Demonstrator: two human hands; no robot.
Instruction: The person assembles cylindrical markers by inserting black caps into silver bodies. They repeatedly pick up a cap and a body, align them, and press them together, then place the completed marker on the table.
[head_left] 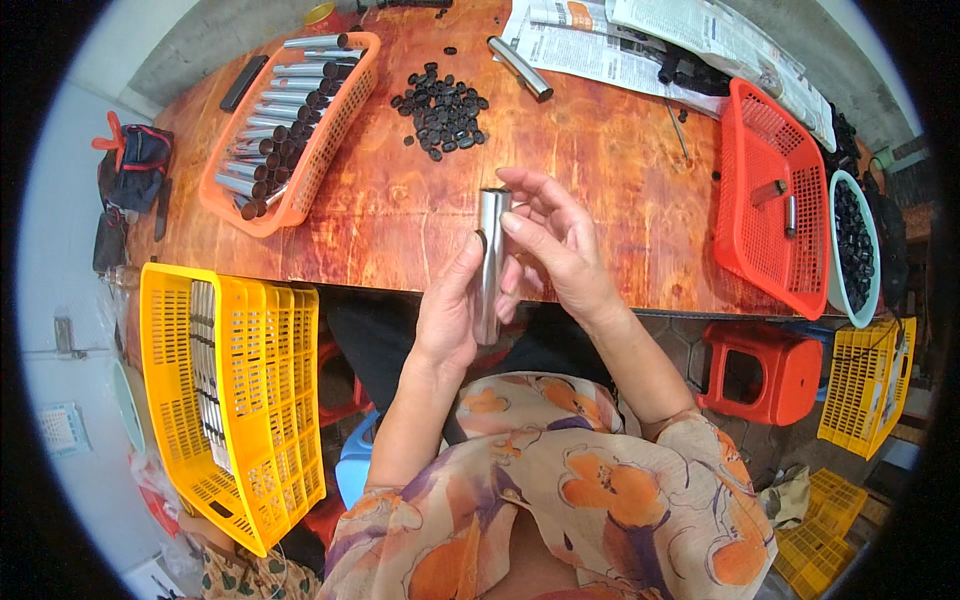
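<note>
My left hand [449, 305] is wrapped round a shiny metal tube [490, 260], held nearly upright just over the table's near edge. My right hand [560, 250] is at the tube's other side. Its thumb presses on the tube near the upper end, the index finger curves by the rim, and the lower fingers reach round behind. A dark edge shows at the tube's top; whether a cap sits in it I cannot tell. Beyond my hands lies a pile of small black plastic caps [445, 112]. Another metal tube [520, 69] lies at the far side, partly on newspaper.
An orange basket [345, 130] full of metal tubes stands left on the wooden table [600, 190]. A red basket [735, 190] with a few pieces and a bowl of black parts [855, 240] are at right. Yellow crate [275, 400] stands lower left, red stool [785, 375] lower right.
</note>
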